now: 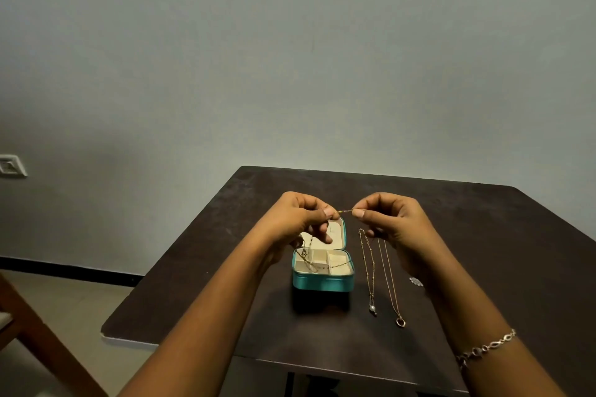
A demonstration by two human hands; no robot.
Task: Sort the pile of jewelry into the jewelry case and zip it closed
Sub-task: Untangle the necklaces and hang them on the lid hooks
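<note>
A teal jewelry case (pixel 322 280) stands open on the dark table (pixel 483 235), its cream compartments showing. My left hand (pixel 303 219) and my right hand (pixel 387 219) hover above the case and each pinches one end of a thin gold chain (pixel 346 211), stretched taut between the fingertips. The rest of that chain hangs from my left hand into the case and drapes across its compartments. Right of the case lie two necklaces: one with a pearl pendant (pixel 371 267) and one with a ring pendant (pixel 392 284).
A small silvery piece (pixel 416 281) lies on the table beside my right forearm. A bracelet (pixel 487 348) sits on my right wrist. A wooden chair (pixel 29 332) stands at the lower left. The table's near-left corner (pixel 106 332) juts out.
</note>
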